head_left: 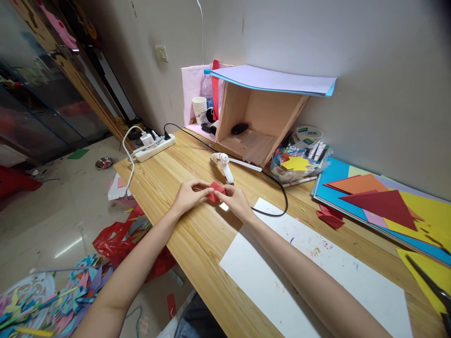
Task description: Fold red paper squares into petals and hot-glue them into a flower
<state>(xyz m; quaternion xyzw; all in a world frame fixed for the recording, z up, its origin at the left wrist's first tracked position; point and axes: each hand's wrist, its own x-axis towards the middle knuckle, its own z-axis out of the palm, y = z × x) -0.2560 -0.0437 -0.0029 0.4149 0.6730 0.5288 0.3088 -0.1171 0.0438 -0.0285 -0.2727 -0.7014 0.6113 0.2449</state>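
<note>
Between my two hands is a small folded piece of red paper [215,191], held above the wooden table [190,230]. My left hand [192,195] pinches its left side between thumb and fingers. From the right, my right hand [235,199] grips the other side, thumb on the near face. Just beyond the paper, a white glue gun [222,162] stands on the table with its black cord looping right. Under my right forearm lies a large white sheet of paper [260,263] with coloured marks. More folded red paper [330,217] rests to the right.
A white power strip [155,148] sits at the table's left edge. At the back is an open box [268,112], beside a tub of markers [299,164]. Coloured paper [380,202] and scissors [428,281] lie right. A red bag [116,239] and paper scraps cover the floor left.
</note>
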